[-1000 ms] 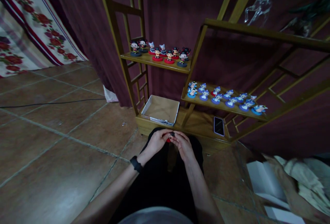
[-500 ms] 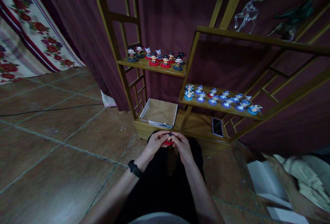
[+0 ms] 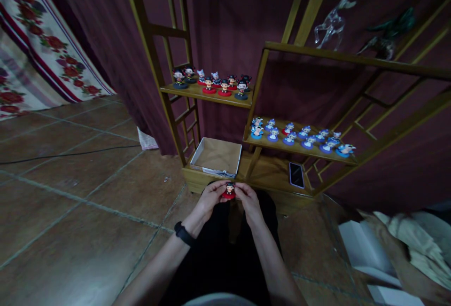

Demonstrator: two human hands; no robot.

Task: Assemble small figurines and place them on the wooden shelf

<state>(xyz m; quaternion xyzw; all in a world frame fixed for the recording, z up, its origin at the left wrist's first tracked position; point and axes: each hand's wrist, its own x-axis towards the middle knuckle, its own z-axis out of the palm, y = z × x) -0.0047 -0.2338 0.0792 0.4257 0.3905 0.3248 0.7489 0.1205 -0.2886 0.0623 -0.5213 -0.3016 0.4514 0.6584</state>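
Both hands meet in front of me over my dark lap. My left hand [image 3: 210, 199] and my right hand [image 3: 248, 200] pinch a small figurine [image 3: 229, 190] with black hair and a red base, held upright between the fingertips. A black band sits on my left wrist. Just beyond the hands stands a low wooden shelf unit [image 3: 268, 174]. Its upper left shelf carries several similar figurines on red and dark bases [image 3: 211, 82]. A lower shelf to the right holds several blue and white figurines [image 3: 299, 136].
An open cardboard box [image 3: 216, 157] and a phone [image 3: 296, 175] lie on the shelf unit's bottom board. A maroon curtain [image 3: 229, 24] hangs behind. A glass horse [image 3: 333, 17] stands on the top shelf. White boxes and cloth [image 3: 394, 249] lie at right. A cable [image 3: 66, 154] crosses the tiled floor.
The figurine has turned upright between my fingertips and shows more clearly. My view has tilted up slightly, so the shelves sit a little lower in the picture.
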